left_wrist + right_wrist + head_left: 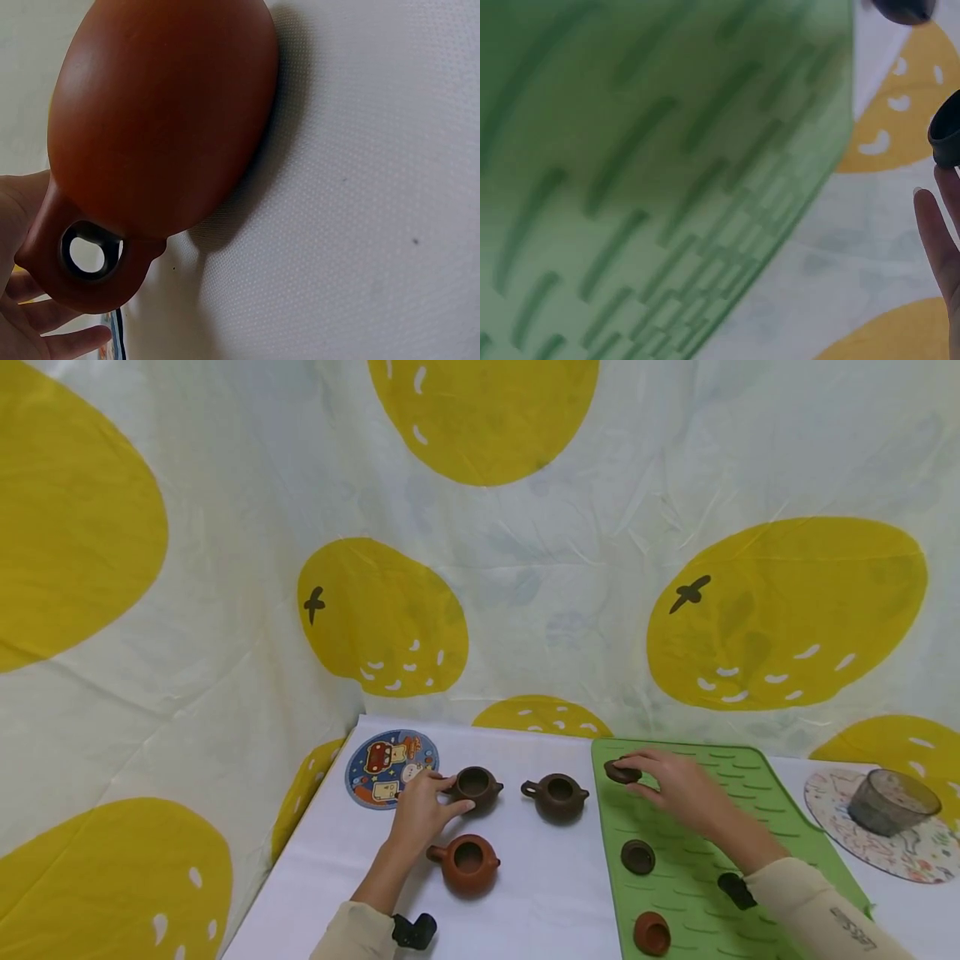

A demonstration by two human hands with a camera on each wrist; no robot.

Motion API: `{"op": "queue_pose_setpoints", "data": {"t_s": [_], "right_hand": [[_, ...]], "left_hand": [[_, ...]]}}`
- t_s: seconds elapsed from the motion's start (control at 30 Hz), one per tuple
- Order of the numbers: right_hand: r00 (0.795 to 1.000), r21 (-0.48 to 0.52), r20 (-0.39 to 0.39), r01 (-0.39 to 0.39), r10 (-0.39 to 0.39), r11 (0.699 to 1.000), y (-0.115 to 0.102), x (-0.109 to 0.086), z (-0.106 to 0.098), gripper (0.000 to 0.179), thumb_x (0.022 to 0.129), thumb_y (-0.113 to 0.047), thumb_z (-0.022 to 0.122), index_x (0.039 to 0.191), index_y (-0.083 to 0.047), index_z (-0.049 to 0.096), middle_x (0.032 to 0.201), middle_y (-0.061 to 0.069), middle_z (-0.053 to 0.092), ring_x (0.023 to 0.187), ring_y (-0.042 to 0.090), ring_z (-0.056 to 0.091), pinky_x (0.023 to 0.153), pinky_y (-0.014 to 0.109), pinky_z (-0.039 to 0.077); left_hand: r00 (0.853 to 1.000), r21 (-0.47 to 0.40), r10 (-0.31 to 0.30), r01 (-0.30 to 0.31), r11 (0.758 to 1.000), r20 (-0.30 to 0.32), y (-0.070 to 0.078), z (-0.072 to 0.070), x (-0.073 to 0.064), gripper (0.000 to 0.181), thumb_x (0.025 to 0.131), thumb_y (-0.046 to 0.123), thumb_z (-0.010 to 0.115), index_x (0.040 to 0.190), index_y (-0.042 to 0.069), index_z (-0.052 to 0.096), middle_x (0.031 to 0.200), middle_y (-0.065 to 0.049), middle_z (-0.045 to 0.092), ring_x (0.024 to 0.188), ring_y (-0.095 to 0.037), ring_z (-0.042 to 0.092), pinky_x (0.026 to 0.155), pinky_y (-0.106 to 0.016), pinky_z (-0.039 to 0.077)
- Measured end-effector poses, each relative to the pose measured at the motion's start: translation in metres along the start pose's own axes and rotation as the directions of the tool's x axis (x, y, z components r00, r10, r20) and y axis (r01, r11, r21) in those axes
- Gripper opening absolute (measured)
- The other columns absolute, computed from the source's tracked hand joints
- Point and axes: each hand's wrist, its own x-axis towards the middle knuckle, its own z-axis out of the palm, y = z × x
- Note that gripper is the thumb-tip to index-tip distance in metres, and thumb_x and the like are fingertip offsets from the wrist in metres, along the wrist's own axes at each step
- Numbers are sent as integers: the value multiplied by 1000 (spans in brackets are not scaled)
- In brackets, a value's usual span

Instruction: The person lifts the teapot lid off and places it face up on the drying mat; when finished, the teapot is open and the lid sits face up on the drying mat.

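Note:
My left hand (422, 814) reaches past the reddish-brown teapot (471, 878) and holds a dark brown teapot (486, 799) at its handle side, thumb against the body. The reddish teapot fills much of the left wrist view, partly hiding the hand (30, 300). A second dark teapot (558, 807) stands to the right; all three show open tops. My right hand (678, 785) pinches a dark teapot lid (621, 772) above the green mat's far left corner. In the right wrist view, the lid (946, 139) is at the right edge by the fingertips.
On the green mat (697, 860) lie another dark lid (637, 857) and a reddish lid (652, 934). A round blue patterned mat (369, 764) lies at the back left. At right, a translucent cup (885, 806) stands on a floral mat (918, 860). Fruit-printed cloth (555, 610) hangs behind.

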Motion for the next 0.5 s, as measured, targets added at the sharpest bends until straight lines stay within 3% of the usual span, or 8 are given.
{"op": "queue_pose_setpoints", "data": {"t_s": [0.3,0.5], "right_hand": [[993,61,108,-50,44,997,-7,-20,13,32,85,-23,82,116,-15,75,114,7,75,101,29,73,83,46,61],[979,100,190,-96,76,990,-5,-26,18,31,88,-23,79,118,-15,75,117,6,76,105,29,73,86,46,61]], "left_hand": [[999,3,-19,19,1000,29,2,-3,1,57,75,44,89,119,10,77,122,-16,71,114,-34,67,96,-49,57],[1000,6,3,-3,1000,19,0,-2,2,57,74,44,90,119,11,77,122,-16,72,113,-34,68,95,-49,58]]}}
